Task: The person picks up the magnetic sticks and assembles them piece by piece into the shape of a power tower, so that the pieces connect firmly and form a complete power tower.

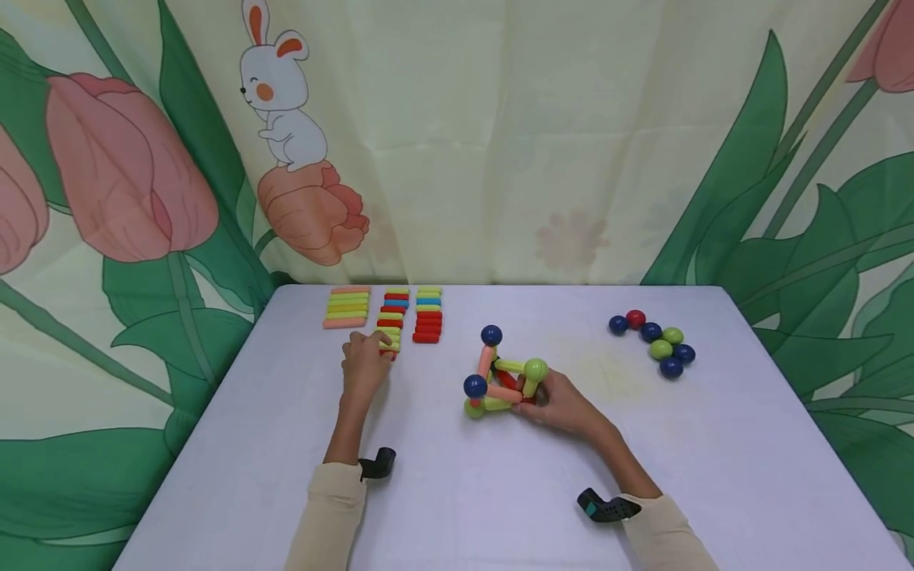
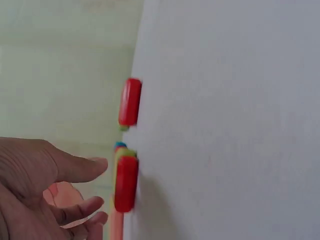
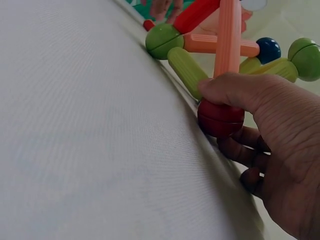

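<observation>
My right hand [image 1: 566,406] holds a small frame built of coloured toy rods and balls [image 1: 505,392]. In the right wrist view its thumb presses where a pink rod [image 3: 228,40] meets a red ball [image 3: 220,119], with curled fingers beneath the ball. Blue and green balls sit at other corners of the frame. My left hand [image 1: 364,366] reaches over the near end of the middle row of short rods [image 1: 390,323]. The left wrist view has its thumb and fingers parted with nothing between them, close to a red rod [image 2: 126,184].
To the left of the middle row lie longer pink and yellow rods [image 1: 347,306]; to its right is another row of short rods [image 1: 428,316]. Several loose blue, green and red balls [image 1: 650,332] sit at the table's right. A printed curtain [image 1: 500,159] hangs behind the table [image 1: 457,492].
</observation>
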Tool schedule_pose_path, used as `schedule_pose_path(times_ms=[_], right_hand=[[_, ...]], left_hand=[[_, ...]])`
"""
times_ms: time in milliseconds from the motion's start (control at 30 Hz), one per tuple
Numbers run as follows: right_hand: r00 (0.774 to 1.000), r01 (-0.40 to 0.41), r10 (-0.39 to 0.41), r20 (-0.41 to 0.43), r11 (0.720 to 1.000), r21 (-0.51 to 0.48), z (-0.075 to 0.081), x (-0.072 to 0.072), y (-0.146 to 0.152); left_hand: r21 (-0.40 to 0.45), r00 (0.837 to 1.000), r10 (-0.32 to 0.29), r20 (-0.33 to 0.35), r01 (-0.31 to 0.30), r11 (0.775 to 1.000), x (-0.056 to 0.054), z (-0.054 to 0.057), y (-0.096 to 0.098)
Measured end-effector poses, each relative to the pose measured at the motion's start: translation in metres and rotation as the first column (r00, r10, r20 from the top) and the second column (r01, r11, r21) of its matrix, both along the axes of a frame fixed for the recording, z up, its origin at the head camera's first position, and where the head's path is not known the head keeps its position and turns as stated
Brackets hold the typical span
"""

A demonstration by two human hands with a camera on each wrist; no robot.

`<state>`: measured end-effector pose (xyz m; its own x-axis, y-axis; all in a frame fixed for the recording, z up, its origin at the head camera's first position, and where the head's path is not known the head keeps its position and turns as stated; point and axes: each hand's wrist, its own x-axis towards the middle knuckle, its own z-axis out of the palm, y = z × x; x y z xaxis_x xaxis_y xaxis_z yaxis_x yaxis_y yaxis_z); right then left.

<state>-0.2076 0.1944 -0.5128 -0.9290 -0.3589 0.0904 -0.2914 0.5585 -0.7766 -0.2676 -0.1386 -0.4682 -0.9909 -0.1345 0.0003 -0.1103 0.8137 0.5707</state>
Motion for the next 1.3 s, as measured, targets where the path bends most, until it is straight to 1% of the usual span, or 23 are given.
schedule_pose_path(times_ms=[33,100,233,400,467,500,533,600,667,700,733,800,833,900,933,967,1000,1033,1067,1167,1233,1300], right_hand=[[1.0,-0.001,0.002,0.005,1.0,-0.003,0.001,0.0,0.0],[1.0,-0.011,0.011,0.012,1.0,-0.008,0.001,0.0,0.001],[0.999,-0.033,0.034,0.022,0.999,-0.011,0.002,0.001,0.002],[0.999,-0.009,0.008,0.047,1.0,0.013,0.006,0.002,0.005],[0.998,-0.001,0.0,0.057,1.0,0.025,0.007,0.003,0.006],[0.998,0.002,-0.004,0.063,1.0,0.026,0.007,0.003,0.007],[0.998,0.004,-0.006,0.064,0.999,0.033,0.008,0.003,0.007],[0.998,0.005,-0.007,0.064,1.0,0.023,0.008,0.003,0.006],[0.999,0.002,-0.003,0.052,1.0,0.011,0.008,0.003,0.006],[0.999,0.002,-0.002,0.049,1.0,0.004,0.008,0.003,0.005],[0.999,0.0,0.0,0.043,1.0,-0.003,0.007,0.003,0.005],[0.999,-0.004,0.005,0.035,1.0,-0.024,0.006,0.003,0.004],[0.999,-0.007,0.008,0.032,0.999,-0.032,0.005,0.003,0.003],[1.0,-0.006,0.007,0.029,0.999,-0.037,0.004,0.003,0.002],[1.0,-0.004,0.005,0.028,0.999,-0.036,0.004,0.004,0.002],[1.0,-0.003,0.004,0.03,0.999,-0.036,0.003,0.004,0.001],[1.0,-0.002,0.003,0.031,0.999,-0.033,0.003,0.004,0.001],[0.999,-0.002,0.003,0.033,0.999,-0.032,0.003,0.004,0.001],[0.999,0.0,0.001,0.037,1.0,-0.027,0.003,0.004,0.001],[0.999,0.003,-0.002,0.042,1.0,-0.019,0.004,0.004,0.001],[0.999,0.005,-0.005,0.041,1.0,-0.012,0.006,0.005,0.001],[0.999,0.01,-0.01,0.041,1.0,-0.008,0.007,0.005,0.001]], left_hand=[[-0.018,1.0,0.014,0.022,-0.014,1.0,0.0,-0.001,-0.003],[-0.05,0.998,0.013,0.061,-0.01,0.999,0.0,-0.004,-0.009],[-0.093,0.996,-0.029,0.083,0.036,0.995,0.003,-0.009,-0.018],[-0.103,0.992,-0.057,0.116,0.07,0.992,0.007,-0.007,-0.02],[-0.087,0.99,-0.06,0.126,0.071,0.994,0.009,-0.003,-0.018],[-0.066,0.99,-0.064,0.125,0.073,0.995,0.011,-0.001,-0.015],[-0.035,0.991,-0.076,0.114,0.08,0.996,0.012,0.002,-0.012],[0.066,0.99,-0.107,0.088,0.101,0.993,0.014,0.008,-0.003],[0.185,0.987,-0.15,0.06,0.137,0.973,0.017,0.016,0.008],[0.25,0.983,-0.176,0.047,0.159,0.955,0.018,0.019,0.015],[0.317,0.979,-0.2,0.039,0.178,0.932,0.019,0.022,0.021],[0.448,0.968,-0.248,0.038,0.205,0.87,0.02,0.026,0.034],[0.51,0.962,-0.27,0.038,0.213,0.833,0.021,0.028,0.04],[0.623,0.951,-0.306,0.04,0.216,0.752,0.024,0.03,0.051],[0.663,0.946,-0.322,0.046,0.212,0.718,0.025,0.031,0.055],[0.694,0.94,-0.337,0.048,0.211,0.689,0.026,0.032,0.059],[0.713,0.936,-0.349,0.053,0.21,0.669,0.028,0.032,0.063],[0.72,0.931,-0.361,0.058,0.212,0.661,0.029,0.032,0.066],[0.719,0.925,-0.373,0.066,0.215,0.66,0.031,0.032,0.068],[0.7,0.911,-0.402,0.091,0.229,0.677,0.034,0.031,0.074],[0.675,0.908,-0.407,0.095,0.242,0.697,0.034,0.029,0.076],[0.657,0.908,-0.409,0.089,0.255,0.709,0.033,0.028,0.079]])
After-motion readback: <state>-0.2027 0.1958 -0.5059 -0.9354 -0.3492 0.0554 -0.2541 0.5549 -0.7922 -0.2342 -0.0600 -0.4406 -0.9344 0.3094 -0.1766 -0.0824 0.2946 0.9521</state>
